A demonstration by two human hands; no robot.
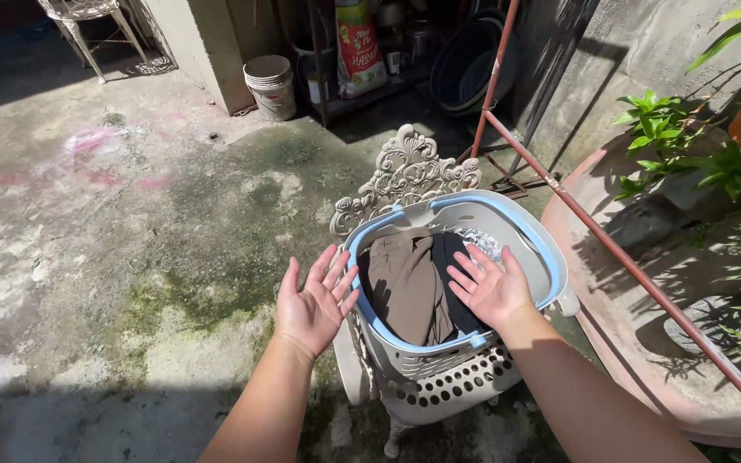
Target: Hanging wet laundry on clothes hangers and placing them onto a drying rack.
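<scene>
Concrete yard floor (130, 223): stained, mossy patches, part sunlit, part shaded.
Curved planter wall (628, 343), right: greenery behind it; a rust-red metal pole (611, 249) slants across it.
Ornate white chair (405, 171), centre: scrolled back, perforated seat, carrying the basket.
Laundry basket (551, 266): pale grey plastic, blue rim, slotted sides, tilted on the chair seat. Still loaded; nothing appears lifted out so far.
Brown garment (405, 283): crumpled, left half of the basket.
Dark garment (449, 257): beside it, right; a patterned pale piece shows at the far edge.
White bucket (271, 86): far, by a pillar.
Left hand (312, 300): open, fingers spread, empty, just left of the basket rim.
Right hand (489, 287): open, palm up, empty, over the clothes.
</scene>
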